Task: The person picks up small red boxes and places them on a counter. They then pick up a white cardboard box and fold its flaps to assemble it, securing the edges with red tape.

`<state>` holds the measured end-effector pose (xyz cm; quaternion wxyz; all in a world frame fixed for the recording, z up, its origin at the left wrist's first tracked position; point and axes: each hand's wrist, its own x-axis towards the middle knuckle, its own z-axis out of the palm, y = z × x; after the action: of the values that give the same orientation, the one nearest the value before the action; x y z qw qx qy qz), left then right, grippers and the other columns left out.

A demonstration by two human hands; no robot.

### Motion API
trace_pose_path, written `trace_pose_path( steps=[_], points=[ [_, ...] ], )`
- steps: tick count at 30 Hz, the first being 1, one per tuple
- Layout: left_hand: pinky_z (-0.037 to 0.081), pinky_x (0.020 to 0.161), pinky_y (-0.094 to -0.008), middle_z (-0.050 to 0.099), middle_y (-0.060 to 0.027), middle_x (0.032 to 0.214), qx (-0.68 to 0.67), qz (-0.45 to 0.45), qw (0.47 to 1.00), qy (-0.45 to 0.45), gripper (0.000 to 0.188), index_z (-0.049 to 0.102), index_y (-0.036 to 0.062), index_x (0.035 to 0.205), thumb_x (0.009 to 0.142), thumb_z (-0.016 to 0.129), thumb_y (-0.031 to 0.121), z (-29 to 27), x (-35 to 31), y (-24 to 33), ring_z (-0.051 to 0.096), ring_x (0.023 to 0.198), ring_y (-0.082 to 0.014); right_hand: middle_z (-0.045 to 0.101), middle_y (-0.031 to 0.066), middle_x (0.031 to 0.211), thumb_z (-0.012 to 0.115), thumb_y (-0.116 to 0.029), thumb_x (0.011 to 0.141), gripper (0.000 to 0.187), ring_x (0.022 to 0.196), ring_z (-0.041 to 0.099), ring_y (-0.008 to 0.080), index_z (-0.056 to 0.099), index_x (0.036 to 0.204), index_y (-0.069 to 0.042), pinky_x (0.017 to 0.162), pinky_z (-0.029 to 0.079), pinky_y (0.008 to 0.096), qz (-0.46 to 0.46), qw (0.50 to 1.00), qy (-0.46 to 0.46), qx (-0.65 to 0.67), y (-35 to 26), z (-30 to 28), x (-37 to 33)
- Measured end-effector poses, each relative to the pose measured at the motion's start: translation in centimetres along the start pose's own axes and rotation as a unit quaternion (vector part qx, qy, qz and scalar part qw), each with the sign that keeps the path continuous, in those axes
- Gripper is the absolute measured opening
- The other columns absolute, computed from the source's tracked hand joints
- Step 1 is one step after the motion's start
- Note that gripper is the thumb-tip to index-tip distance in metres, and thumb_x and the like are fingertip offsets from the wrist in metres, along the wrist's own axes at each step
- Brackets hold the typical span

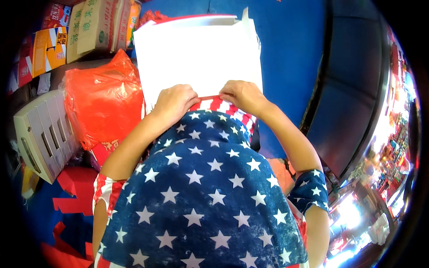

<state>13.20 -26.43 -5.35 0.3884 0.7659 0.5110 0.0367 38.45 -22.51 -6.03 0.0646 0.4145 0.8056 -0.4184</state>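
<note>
A large white cardboard box [196, 58] with raised flaps at its far side lies in front of me, its surface glaring bright. My left hand [175, 99] is closed at the box's near edge, fingers curled inward. A short way to its right, my right hand [243, 94] is also closed, thumb and fingers pinched together. Between them runs the red-and-white striped hem of my star-patterned shirt [194, 178]. Whether the fingertips grip the box's edge or the hem, I cannot tell.
Left of the box sits a red plastic bag [105, 100], beside a beige slotted plastic case [44, 134]. Cardboard cartons [96, 27] stand at the far left. Red scraps [78, 192] lie on the blue surface [286, 58]. A dark panelled unit [346, 89] borders the right side.
</note>
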Motion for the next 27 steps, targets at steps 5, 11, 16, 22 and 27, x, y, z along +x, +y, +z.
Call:
trace_pose_path(
  steps=[5, 11, 16, 22, 27],
  points=[
    [0.052, 0.077, -0.0422, 0.065, -0.0107, 0.091, 0.033, -0.007, 0.999, 0.019, 0.017, 0.068, 0.0036, 0.089, 0.093, 0.064, 0.019, -1.5, -3.5, -2.3, 0.063, 0.091, -0.0315, 0.066, 0.011, 0.097, 0.062, -0.017, 0.093, 0.012, 0.097, 0.064, 0.0295, 0.069, 0.097, -0.008, 0.085, 0.053, 0.0392, -0.025, 0.999, 0.011, -0.041, -0.2, 0.6, -0.1],
    [0.051, 0.082, -0.04, 0.061, -0.0123, 0.091, 0.057, 0.078, 0.995, 0.014, 0.011, 0.063, 0.0038, 0.094, 0.086, 0.057, 0.009, 2.0, -1.0, -0.7, 0.061, 0.092, -0.0308, 0.061, 0.0121, 0.093, 0.059, -0.004, 0.082, 0.008, 0.093, 0.062, 0.028, 0.061, 0.09, -0.006, 0.086, 0.052, 0.0365, -0.093, 0.989, 0.061, -0.097, -4.2, 4.3, 2.3],
    [0.051, 0.078, -0.0432, 0.061, -0.0142, 0.087, 0.019, 0.03, 0.999, -0.001, 0.008, 0.063, 0.0036, 0.091, 0.093, 0.059, 0.011, -0.5, -3.5, -3.3, 0.062, 0.087, -0.034, 0.062, 0.0126, 0.094, 0.06, -0.005, 0.082, 0.008, 0.095, 0.063, 0.0296, 0.062, 0.09, -0.005, 0.085, 0.053, 0.0375, -0.095, 0.989, 0.06, -0.091, -2.8, 3.6, 1.7],
    [0.047, 0.081, -0.0411, 0.061, -0.0122, 0.091, 0.116, 0.045, 0.992, -0.021, 0.011, 0.063, 0.0037, 0.091, 0.087, 0.054, 0.007, -0.5, -3.2, -2.7, 0.061, 0.091, -0.0312, 0.065, 0.0112, 0.096, 0.062, -0.006, 0.086, 0.01, 0.097, 0.064, 0.0278, 0.065, 0.095, -0.004, 0.086, 0.053, 0.0366, -0.032, 0.991, 0.023, -0.128, -1.3, 1.9, 0.3],
    [0.044, 0.087, -0.038, 0.062, -0.01, 0.09, 0.123, 0.08, 0.989, -0.008, 0.012, 0.064, 0.0065, 0.09, 0.088, 0.052, 0.009, 1.0, -1.0, -1.2, 0.061, 0.091, -0.028, 0.064, 0.0115, 0.094, 0.062, -0.009, 0.089, 0.005, 0.093, 0.063, 0.0279, 0.064, 0.091, -0.005, 0.084, 0.053, 0.0369, -0.107, 0.986, 0.049, -0.12, -4.1, 3.9, 2.8]
  ],
)
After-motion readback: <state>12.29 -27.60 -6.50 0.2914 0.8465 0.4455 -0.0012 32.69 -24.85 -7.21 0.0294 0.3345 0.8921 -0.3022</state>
